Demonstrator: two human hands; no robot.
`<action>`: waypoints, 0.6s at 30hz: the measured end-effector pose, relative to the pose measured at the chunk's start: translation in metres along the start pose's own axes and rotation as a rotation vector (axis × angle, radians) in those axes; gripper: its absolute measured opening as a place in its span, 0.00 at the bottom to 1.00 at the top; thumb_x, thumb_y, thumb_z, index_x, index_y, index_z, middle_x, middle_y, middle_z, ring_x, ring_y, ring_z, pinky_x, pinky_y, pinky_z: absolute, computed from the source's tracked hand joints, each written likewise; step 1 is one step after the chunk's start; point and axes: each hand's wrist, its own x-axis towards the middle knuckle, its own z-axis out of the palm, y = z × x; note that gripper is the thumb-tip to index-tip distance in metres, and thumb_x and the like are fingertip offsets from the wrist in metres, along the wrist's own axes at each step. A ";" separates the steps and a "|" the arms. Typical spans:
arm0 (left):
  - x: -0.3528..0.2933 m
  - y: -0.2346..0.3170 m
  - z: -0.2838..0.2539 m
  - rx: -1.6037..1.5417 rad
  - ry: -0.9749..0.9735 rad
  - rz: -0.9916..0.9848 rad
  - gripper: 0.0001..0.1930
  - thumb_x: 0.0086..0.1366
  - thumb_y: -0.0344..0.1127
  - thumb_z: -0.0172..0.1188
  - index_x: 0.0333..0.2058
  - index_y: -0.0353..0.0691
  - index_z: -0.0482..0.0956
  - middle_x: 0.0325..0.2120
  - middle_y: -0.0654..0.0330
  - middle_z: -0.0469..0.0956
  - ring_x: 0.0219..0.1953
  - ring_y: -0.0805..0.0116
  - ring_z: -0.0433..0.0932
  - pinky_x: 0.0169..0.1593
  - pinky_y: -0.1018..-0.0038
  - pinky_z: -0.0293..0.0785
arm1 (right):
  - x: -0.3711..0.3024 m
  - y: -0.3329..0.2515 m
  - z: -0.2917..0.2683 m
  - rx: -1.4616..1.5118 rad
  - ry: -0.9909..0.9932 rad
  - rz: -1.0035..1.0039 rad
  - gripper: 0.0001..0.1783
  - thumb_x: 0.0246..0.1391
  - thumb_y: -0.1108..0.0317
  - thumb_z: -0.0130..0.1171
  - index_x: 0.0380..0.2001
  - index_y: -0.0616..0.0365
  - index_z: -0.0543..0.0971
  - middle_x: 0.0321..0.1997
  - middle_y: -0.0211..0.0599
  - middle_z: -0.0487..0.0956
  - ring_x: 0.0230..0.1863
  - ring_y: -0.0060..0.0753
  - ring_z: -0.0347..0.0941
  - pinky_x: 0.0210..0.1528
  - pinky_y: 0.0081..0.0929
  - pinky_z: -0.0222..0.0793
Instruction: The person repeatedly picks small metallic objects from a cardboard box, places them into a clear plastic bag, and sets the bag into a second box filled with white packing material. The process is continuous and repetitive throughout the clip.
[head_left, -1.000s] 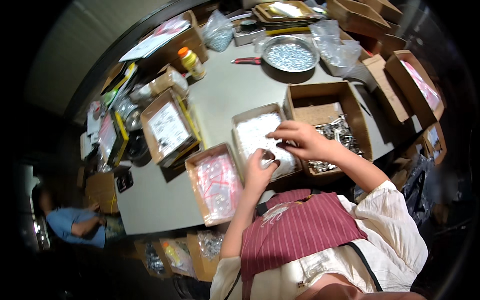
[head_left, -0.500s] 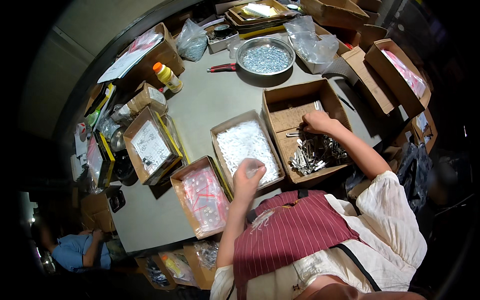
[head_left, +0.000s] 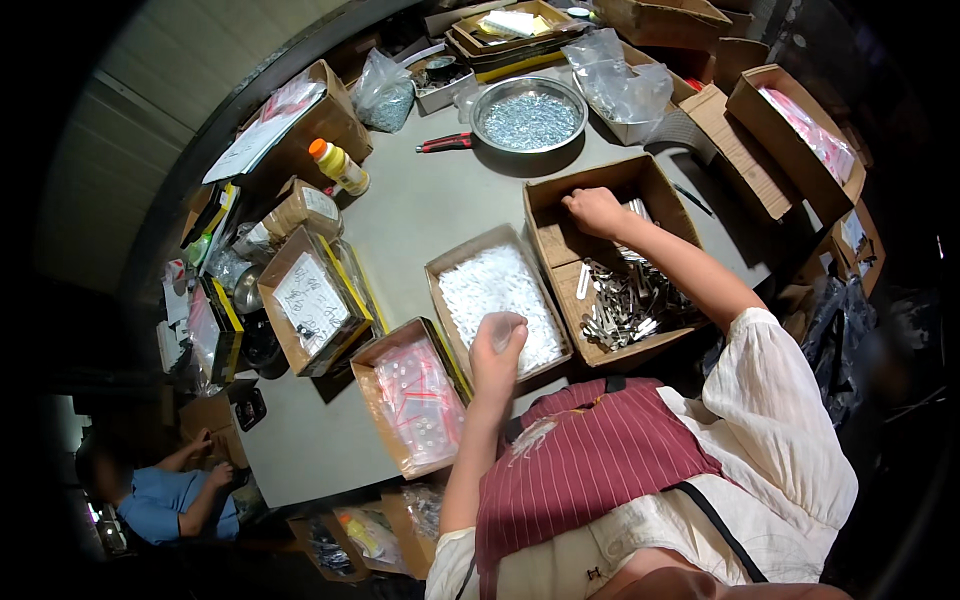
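My left hand [head_left: 495, 358] is closed on a small clear plastic bag [head_left: 507, 328], held above the near end of a shallow carton [head_left: 437, 285] full of small white pieces [head_left: 490, 275]. To its right stands a deep cardboard box [head_left: 558, 252] with a heap of flat metal pieces [head_left: 625, 312] inside. My right hand [head_left: 594, 211] reaches into this box toward its far left corner, fingers bent together; what they hold, if anything, is hidden. On my left hand's other side sits a carton of small clear bags with red edges [head_left: 410, 385].
A metal pan [head_left: 530, 115] of small shiny parts and a red-and-black handled tool [head_left: 443, 143] lie farther back. At left are a yellow bottle with orange cap [head_left: 340, 166] and a box with a written sheet [head_left: 308, 300]. Another person [head_left: 185, 495] works at lower left.
My right hand has moved from above the metal pieces to the box's far left corner. My left hand stays nearly in place with the bag. The other person's arms have moved.
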 end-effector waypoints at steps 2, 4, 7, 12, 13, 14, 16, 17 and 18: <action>-0.003 -0.005 -0.006 0.027 0.031 0.011 0.07 0.67 0.30 0.64 0.41 0.36 0.80 0.38 0.62 0.82 0.44 0.72 0.77 0.53 0.73 0.72 | 0.002 -0.014 -0.001 0.034 0.003 -0.065 0.09 0.46 0.70 0.63 0.32 0.59 0.80 0.30 0.45 0.80 0.37 0.52 0.81 0.40 0.47 0.78; -0.007 -0.012 -0.017 0.040 0.059 0.022 0.06 0.68 0.29 0.63 0.41 0.36 0.80 0.38 0.61 0.82 0.45 0.71 0.78 0.53 0.72 0.73 | -0.003 -0.022 -0.019 0.187 -0.057 0.012 0.12 0.47 0.69 0.63 0.36 0.62 0.80 0.33 0.50 0.81 0.41 0.54 0.81 0.42 0.47 0.77; -0.015 -0.007 -0.023 0.011 0.095 -0.029 0.05 0.68 0.29 0.62 0.41 0.36 0.80 0.39 0.61 0.82 0.46 0.71 0.78 0.54 0.72 0.73 | -0.019 -0.027 -0.048 0.418 -0.090 0.138 0.15 0.49 0.67 0.63 0.40 0.63 0.80 0.39 0.54 0.83 0.44 0.59 0.80 0.45 0.49 0.75; -0.015 -0.026 -0.021 -0.036 0.046 -0.021 0.05 0.68 0.27 0.61 0.42 0.36 0.80 0.39 0.61 0.82 0.46 0.72 0.78 0.54 0.73 0.73 | -0.052 -0.047 -0.047 0.330 -0.235 -0.039 0.12 0.48 0.69 0.65 0.34 0.65 0.78 0.35 0.55 0.82 0.41 0.59 0.80 0.43 0.50 0.75; -0.012 -0.030 -0.017 -0.050 0.035 -0.013 0.05 0.68 0.27 0.61 0.42 0.35 0.80 0.39 0.61 0.82 0.46 0.72 0.78 0.54 0.73 0.73 | -0.059 -0.049 -0.039 0.250 -0.205 -0.027 0.12 0.48 0.68 0.65 0.33 0.64 0.78 0.33 0.55 0.82 0.40 0.59 0.80 0.42 0.50 0.75; -0.010 -0.024 -0.012 -0.048 0.020 -0.012 0.05 0.68 0.27 0.61 0.41 0.35 0.80 0.39 0.61 0.82 0.46 0.72 0.78 0.54 0.73 0.73 | -0.065 -0.049 -0.032 0.169 -0.175 -0.012 0.11 0.48 0.68 0.65 0.32 0.64 0.78 0.32 0.55 0.81 0.39 0.58 0.80 0.42 0.49 0.76; -0.006 -0.014 -0.005 -0.044 -0.001 -0.008 0.05 0.67 0.27 0.61 0.41 0.35 0.80 0.39 0.61 0.82 0.46 0.72 0.79 0.54 0.73 0.73 | -0.067 -0.047 -0.022 0.110 -0.182 0.030 0.10 0.48 0.68 0.63 0.32 0.63 0.78 0.32 0.54 0.81 0.38 0.60 0.79 0.39 0.50 0.76; -0.004 -0.014 -0.003 -0.031 -0.010 -0.013 0.06 0.67 0.26 0.61 0.41 0.34 0.80 0.39 0.60 0.83 0.45 0.71 0.79 0.53 0.72 0.73 | -0.067 -0.047 -0.020 0.080 -0.184 0.047 0.10 0.48 0.67 0.63 0.32 0.62 0.77 0.32 0.54 0.81 0.37 0.60 0.79 0.38 0.50 0.76; -0.002 -0.013 -0.002 -0.022 -0.027 -0.009 0.06 0.66 0.27 0.62 0.41 0.35 0.80 0.39 0.61 0.83 0.45 0.72 0.79 0.54 0.72 0.73 | -0.068 -0.044 -0.018 0.080 -0.201 0.060 0.11 0.49 0.66 0.64 0.31 0.62 0.78 0.32 0.54 0.81 0.37 0.59 0.79 0.39 0.50 0.76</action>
